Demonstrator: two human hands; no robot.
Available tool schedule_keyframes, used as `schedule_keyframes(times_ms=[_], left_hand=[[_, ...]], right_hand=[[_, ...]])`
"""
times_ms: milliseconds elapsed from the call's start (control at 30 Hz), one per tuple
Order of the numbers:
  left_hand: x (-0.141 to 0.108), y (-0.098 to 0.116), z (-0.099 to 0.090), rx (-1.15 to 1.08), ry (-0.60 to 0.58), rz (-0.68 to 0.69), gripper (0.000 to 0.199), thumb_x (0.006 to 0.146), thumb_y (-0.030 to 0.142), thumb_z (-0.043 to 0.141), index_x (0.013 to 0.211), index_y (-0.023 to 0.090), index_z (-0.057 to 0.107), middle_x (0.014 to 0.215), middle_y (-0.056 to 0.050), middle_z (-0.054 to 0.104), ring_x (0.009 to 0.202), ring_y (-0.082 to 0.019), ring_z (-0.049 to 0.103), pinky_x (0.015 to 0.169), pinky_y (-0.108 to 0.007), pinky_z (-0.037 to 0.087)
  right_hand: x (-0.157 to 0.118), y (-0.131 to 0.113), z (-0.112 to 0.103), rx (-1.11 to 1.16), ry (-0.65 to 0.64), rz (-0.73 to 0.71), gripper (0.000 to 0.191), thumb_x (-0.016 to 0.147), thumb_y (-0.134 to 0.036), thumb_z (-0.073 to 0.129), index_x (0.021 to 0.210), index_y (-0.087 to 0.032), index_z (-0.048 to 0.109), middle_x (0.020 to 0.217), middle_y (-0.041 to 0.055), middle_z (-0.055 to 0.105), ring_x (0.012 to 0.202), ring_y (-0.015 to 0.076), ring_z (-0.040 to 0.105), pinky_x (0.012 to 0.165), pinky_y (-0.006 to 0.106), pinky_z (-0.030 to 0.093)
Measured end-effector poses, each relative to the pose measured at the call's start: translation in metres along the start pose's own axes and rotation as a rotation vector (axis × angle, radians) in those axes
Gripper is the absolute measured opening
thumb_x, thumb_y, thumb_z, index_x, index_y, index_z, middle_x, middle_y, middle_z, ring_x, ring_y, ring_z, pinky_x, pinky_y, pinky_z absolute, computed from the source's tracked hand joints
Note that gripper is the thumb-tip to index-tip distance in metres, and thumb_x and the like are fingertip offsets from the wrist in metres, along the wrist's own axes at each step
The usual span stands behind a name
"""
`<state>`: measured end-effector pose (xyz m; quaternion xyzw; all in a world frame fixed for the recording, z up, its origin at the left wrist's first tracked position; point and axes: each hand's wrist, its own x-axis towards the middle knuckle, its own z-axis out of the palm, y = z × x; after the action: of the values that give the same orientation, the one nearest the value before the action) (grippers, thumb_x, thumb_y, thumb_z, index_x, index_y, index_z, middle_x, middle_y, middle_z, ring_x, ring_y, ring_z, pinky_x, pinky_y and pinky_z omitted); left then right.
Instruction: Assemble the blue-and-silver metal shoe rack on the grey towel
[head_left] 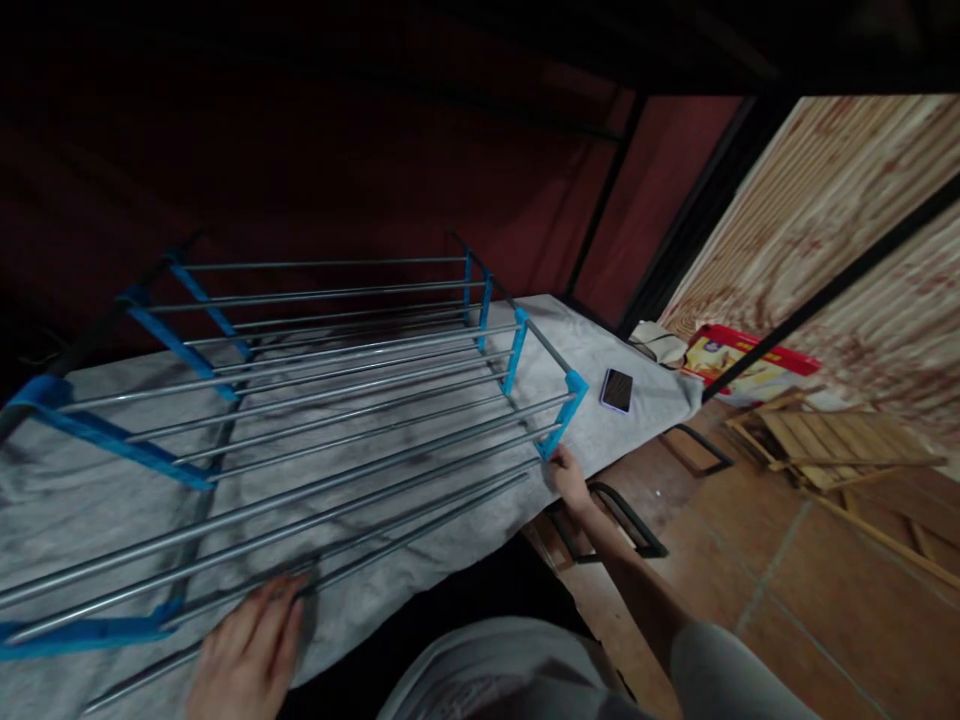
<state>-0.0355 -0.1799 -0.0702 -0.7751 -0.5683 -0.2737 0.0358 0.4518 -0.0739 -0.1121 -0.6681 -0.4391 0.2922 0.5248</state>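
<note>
A rack of grey metal rods (322, 391) joined by blue plastic brackets (517, 352) lies on a cloth-covered table. At the near edge, my left hand (251, 645) is closed around a loose metal rod (420, 541), which slants toward the right end of the rack. This rod's near end sticks out to the lower left, apart from the blue bracket there. My right hand (570, 480) pinches the lower end of the nearest right blue bracket (564, 415), close to the rod's far end. Its fingertips are partly hidden.
A phone (616, 390) lies on the grey cloth (559, 320) right of the rack. Black metal handles or chair arms (630, 520) stand beside the table's near edge. Folded wooden furniture (847, 445) and a red and yellow box (742, 360) are on the tiled floor at right.
</note>
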Motion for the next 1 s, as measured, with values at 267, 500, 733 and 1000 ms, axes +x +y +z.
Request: schedule_keyframes(times_ms=[267, 500, 733, 1000], left_hand=[[0.057, 0.001, 0.078, -0.076, -0.289, 0.115, 0.046, 0.097, 0.049, 0.037, 0.113, 0.024, 0.073, 0.109, -0.009, 0.076, 0.102, -0.027, 0.070, 0.092, -0.044, 0.057], [0.064, -0.006, 0.088, -0.162, -0.301, 0.038, 0.044, 0.096, 0.051, 0.039, 0.108, 0.027, 0.074, 0.109, -0.006, 0.075, 0.102, -0.024, 0.071, 0.087, -0.037, 0.060], [0.065, -0.006, 0.089, -0.127, -0.277, 0.101, 0.040, 0.097, 0.046, 0.040, 0.112, 0.029, 0.074, 0.107, -0.004, 0.076, 0.101, -0.023, 0.071, 0.083, -0.033, 0.060], [0.064, -0.003, 0.085, -0.094, -0.257, 0.182, 0.043, 0.099, 0.046, 0.038, 0.110, 0.028, 0.075, 0.107, -0.004, 0.077, 0.102, -0.024, 0.071, 0.086, -0.034, 0.059]], right_hand=[[0.000, 0.015, 0.004, -0.142, -0.035, -0.143, 0.036, 0.063, -0.018, 0.052, 0.096, -0.022, 0.064, 0.092, 0.0047, 0.064, 0.088, 0.0245, 0.059, 0.091, 0.043, 0.049], [-0.002, 0.018, 0.011, -0.199, -0.009, -0.167, 0.035, 0.072, -0.021, 0.056, 0.106, -0.022, 0.064, 0.101, 0.0061, 0.062, 0.090, 0.0239, 0.059, 0.090, 0.043, 0.051], [-0.002, 0.018, 0.018, -0.241, 0.031, -0.167, 0.029, 0.076, -0.019, 0.052, 0.103, -0.021, 0.063, 0.100, 0.0071, 0.060, 0.090, 0.0237, 0.057, 0.089, 0.042, 0.049], [-0.004, 0.014, 0.023, -0.288, 0.080, -0.154, 0.031, 0.073, -0.014, 0.048, 0.099, -0.021, 0.064, 0.096, 0.0077, 0.059, 0.092, 0.0258, 0.055, 0.091, 0.043, 0.047]])
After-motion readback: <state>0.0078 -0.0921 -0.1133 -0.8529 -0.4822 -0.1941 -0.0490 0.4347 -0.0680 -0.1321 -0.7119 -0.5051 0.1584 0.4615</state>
